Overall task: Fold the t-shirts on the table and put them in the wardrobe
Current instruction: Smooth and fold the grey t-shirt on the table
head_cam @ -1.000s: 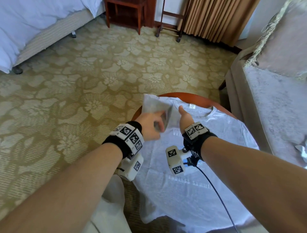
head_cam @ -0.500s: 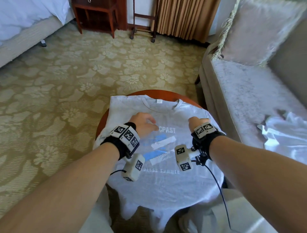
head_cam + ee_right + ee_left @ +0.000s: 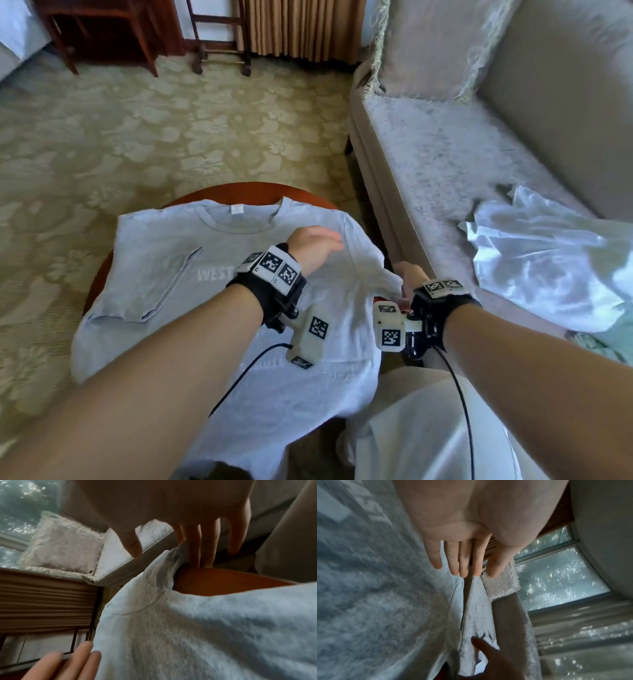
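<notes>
1. T-shirt (image 3: 191, 287): grey, spread face-up over round table (image 3: 239, 192), collar at 12 o'clock.
2. Left hand (image 3: 313, 248): fingers straight, above shirt's shoulder.
3. Right hand (image 3: 409, 279): at 3 o'clock sleeve; grip cannot be told.

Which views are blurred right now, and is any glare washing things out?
Head view: edges smeared, white cloth on the sofa glares. Left wrist view: t-shirt motion-blurred, window blown out. Right wrist view: right hand dim and backlit.

One grey t-shirt (image 3: 191, 274) spread on one round wooden table (image 3: 239, 192). Two hands over it, left hand (image 3: 313, 248) and right hand (image 3: 409, 277). One sofa (image 3: 445, 154), one cushion (image 3: 428, 44), one white crumpled cloth (image 3: 548, 260).
</notes>
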Tool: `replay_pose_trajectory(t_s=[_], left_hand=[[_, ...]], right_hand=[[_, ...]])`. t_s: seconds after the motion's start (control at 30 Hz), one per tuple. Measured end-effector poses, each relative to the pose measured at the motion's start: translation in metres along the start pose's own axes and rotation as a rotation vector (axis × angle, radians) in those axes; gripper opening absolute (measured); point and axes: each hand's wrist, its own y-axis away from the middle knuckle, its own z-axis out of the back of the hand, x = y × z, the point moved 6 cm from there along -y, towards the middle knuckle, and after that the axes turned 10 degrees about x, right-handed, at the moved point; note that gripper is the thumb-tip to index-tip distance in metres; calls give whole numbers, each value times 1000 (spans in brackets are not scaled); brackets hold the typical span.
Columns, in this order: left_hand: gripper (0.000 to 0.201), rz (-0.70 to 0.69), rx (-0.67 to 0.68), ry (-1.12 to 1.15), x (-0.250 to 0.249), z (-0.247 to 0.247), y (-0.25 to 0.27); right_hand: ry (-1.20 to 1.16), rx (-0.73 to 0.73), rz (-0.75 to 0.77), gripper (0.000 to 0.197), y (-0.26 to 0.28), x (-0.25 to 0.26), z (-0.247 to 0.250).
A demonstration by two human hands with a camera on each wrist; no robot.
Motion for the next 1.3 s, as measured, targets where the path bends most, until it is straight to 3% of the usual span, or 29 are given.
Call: replay_pose_trajectory(t_s=[0.13,0.23,0.37,0.5,0.63,0.73,0.97,1.13,1.3], left_hand=[[26,59,71,-212,23,-32,-27],[43,78,139,-349,34,-48,-38],[48,41,179,-371,40,-55,-45],[51,15,181,-310,38,-50,-44],[51,-38,119,-187,31,-39,-38],[56,2,39,-184,29,-23,-29],[59,35,-57,-194,21,24,1],[60,57,-115,-119,29,55,24],[46,99,-259,-10,45,108,44]], right_hand=[[-159,48,-42,53,-18,-10,-2],[-169,96,-64,38,-15,-11,-1],[-210,115,-16,21,-21,-3,8],[-233,75,42,45,-30,3,15],[-219,-26,84,61,-45,9,30],[-126,-143,192,28,16,38,22],[132,-272,513,9,75,81,-25],[495,-103,521,50,81,81,-87],[521,-9,430,45,71,83,-124]])
